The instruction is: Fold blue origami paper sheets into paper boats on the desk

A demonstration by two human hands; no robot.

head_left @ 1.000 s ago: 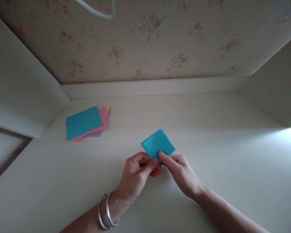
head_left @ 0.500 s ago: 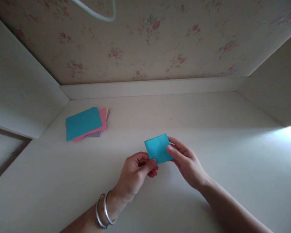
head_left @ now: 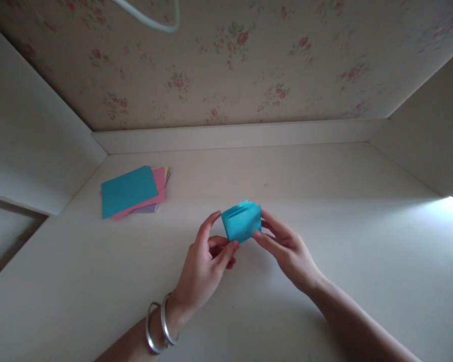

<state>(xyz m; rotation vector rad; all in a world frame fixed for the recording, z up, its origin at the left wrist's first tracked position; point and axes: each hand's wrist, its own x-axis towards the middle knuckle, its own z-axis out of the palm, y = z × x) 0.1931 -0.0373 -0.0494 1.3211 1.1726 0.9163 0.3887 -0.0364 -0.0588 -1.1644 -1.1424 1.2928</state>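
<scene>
A folded piece of blue paper (head_left: 243, 224) is held above the white table, its layers parted along the top edge. My left hand (head_left: 207, 256) pinches its lower left corner between thumb and fingers, with the index finger raised along the left side. On the other side, my right hand (head_left: 285, 249) grips the right edge, thumb in front and fingers behind. The fingertips behind the paper are partly hidden. Two silver bangles (head_left: 166, 322) circle my left wrist.
A stack of coloured sheets (head_left: 129, 192), blue on top with pink, purple and yellow beneath, lies at the table's back left. White panels border the white table (head_left: 324, 186) on both sides. A floral wall (head_left: 234, 65) rises behind, with a white cable (head_left: 147, 19) hanging in front.
The blue paper has tilted, and its layers now show spread at the top. My left index finger has lifted up along its left edge. Both hands still hold it.
</scene>
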